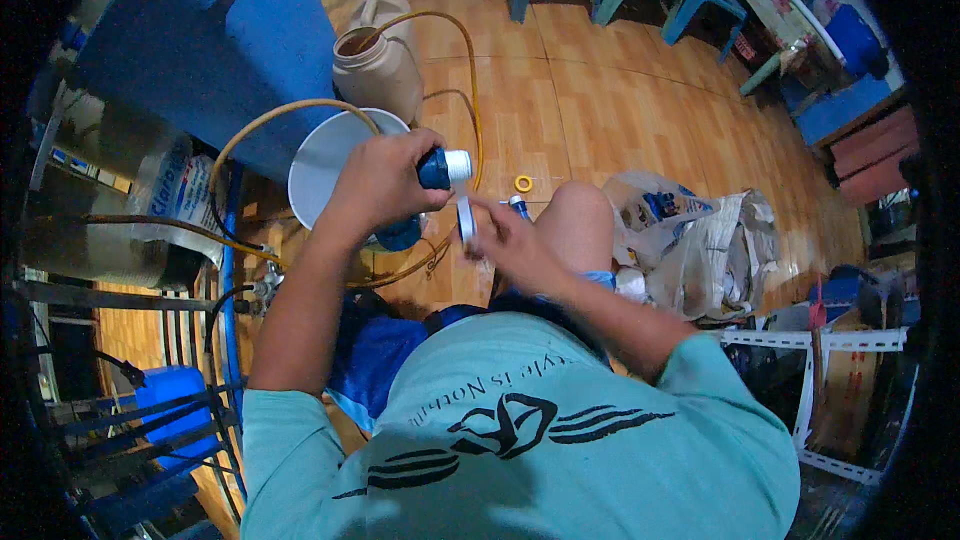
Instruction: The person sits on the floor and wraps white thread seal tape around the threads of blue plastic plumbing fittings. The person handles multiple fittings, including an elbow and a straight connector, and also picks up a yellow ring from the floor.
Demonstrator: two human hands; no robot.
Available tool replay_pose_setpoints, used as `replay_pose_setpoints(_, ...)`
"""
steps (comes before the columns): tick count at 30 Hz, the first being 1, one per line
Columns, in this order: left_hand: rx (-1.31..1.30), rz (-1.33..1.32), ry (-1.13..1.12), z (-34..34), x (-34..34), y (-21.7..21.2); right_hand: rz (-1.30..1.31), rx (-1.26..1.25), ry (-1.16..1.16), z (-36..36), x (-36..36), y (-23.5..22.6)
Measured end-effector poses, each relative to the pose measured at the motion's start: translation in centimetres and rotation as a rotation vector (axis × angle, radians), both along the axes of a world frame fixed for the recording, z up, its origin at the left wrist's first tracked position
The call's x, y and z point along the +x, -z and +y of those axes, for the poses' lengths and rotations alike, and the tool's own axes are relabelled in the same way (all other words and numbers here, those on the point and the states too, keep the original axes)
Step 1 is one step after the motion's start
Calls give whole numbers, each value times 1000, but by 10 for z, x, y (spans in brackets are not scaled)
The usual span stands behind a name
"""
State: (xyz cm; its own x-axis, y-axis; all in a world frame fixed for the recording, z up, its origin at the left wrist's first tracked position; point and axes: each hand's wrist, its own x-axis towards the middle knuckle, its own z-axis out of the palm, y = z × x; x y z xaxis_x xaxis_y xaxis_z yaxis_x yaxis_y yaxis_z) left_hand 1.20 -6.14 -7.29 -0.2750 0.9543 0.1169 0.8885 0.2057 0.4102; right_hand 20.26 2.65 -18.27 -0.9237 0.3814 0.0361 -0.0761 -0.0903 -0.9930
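Head view: left hand (385, 180) clamped on blue fitting (434, 170); right hand (508, 245) gripping white roll (465, 219); white thread (458, 166) seemingly mid-wrap, not yet coupled.

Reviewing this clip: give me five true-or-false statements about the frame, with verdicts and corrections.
1. The left hand holds a blue fitting with a white threaded end. True.
2. The right hand is empty. False: the right hand holds a white ring-shaped piece.
3. A yellow ring lies on the floor. True.
4. The bucket is black. False: the bucket is white.
5. A hose enters the beige container. True.
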Motion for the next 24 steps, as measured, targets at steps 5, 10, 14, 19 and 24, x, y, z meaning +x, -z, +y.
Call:
replay_pose_setpoints(5, 1, -15, 35, -6, 9, 8, 148, 76, -3, 51, -30, -108)
replay_pose_setpoints(10, 37, -28, 93, 2, 10, -8, -4, 46, 29, 66, -41, 27)
replay_pose_setpoints(14, -31, -33, -16, -7, 1, 5, 92, -186, -23, -23, 23, -65)
replay_pose_setpoints(19, 29, -21, 65, -4, 15, -7, 56, 75, 60, 87, -57, -96)
replay_pose_setpoints(24, 23, -7, 31, -7, 3, -3, -22, -39, -11, 11, -9, 19)
